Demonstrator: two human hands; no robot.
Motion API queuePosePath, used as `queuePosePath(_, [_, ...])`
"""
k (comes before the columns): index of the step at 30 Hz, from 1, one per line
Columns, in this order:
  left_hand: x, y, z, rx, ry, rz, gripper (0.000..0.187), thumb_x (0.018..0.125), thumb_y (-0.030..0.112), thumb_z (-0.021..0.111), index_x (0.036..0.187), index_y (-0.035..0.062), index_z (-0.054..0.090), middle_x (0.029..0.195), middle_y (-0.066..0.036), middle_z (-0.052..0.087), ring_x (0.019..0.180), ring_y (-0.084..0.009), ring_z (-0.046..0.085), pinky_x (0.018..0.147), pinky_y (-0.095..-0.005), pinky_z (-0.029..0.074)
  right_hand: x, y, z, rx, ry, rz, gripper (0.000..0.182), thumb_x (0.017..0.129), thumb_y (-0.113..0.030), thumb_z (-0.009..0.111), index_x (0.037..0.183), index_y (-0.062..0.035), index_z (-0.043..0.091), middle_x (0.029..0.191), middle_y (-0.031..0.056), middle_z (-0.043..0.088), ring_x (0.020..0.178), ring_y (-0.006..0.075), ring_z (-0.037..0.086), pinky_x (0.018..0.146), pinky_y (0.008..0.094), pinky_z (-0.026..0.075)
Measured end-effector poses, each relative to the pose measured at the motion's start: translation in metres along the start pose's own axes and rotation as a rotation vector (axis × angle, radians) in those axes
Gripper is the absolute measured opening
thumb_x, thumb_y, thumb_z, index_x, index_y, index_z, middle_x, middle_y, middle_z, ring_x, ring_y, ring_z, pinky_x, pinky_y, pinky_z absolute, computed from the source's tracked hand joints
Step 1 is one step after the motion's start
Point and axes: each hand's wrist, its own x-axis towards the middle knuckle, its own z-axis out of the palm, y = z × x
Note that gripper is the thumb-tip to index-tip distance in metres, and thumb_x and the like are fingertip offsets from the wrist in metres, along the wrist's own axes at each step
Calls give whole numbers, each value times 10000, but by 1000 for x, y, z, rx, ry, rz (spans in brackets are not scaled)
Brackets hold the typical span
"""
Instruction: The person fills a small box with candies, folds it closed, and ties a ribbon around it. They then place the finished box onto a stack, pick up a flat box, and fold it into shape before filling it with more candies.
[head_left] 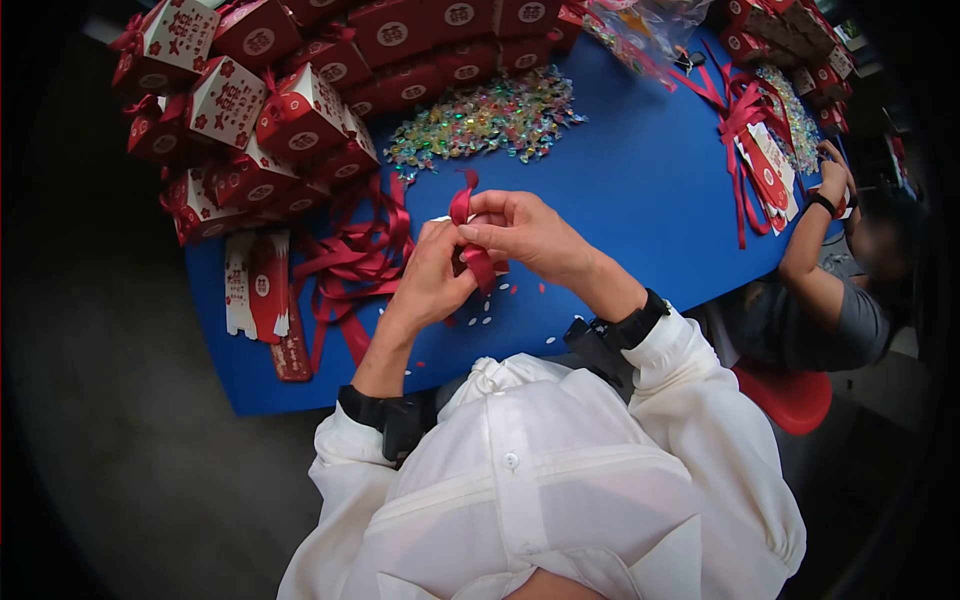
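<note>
In the head view, my left hand is closed round a small red-and-white gift box, which the fingers mostly hide. My right hand pinches a dark red ribbon over the top of the box. One ribbon end sticks up beyond the fingers and a loop hangs toward me. Both hands meet above the blue table, touching or nearly so. Beside my left hand lies a tangled heap of loose red ribbons.
Finished red boxes are stacked at the back left. Wrapped candies lie in a pile on the blue table. Flat box blanks sit at the left edge. At right, a co-worker's arm is near more ribbons and candies.
</note>
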Motion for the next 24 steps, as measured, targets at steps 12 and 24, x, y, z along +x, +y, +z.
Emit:
queuePosePath(12, [-8,-36,-6,-415,-5,-191,244,966,167,482,1034,-24,618,983,-92,617,892,-177,585,801,-292,457,-19,22,-20,120,72,-128,120,917,-162,609,957,-57,568,859,6,606,785,74,565,701,226,474])
queuePosePath(24, [-4,-31,-3,-482,75,-60,172,728,-87,550,847,2,636,900,-50,612,827,-137,593,744,-243,474,-13,5,-13,-542,22,-385,113,795,15,581,899,-17,610,856,121,604,855,287,594,775,367,476])
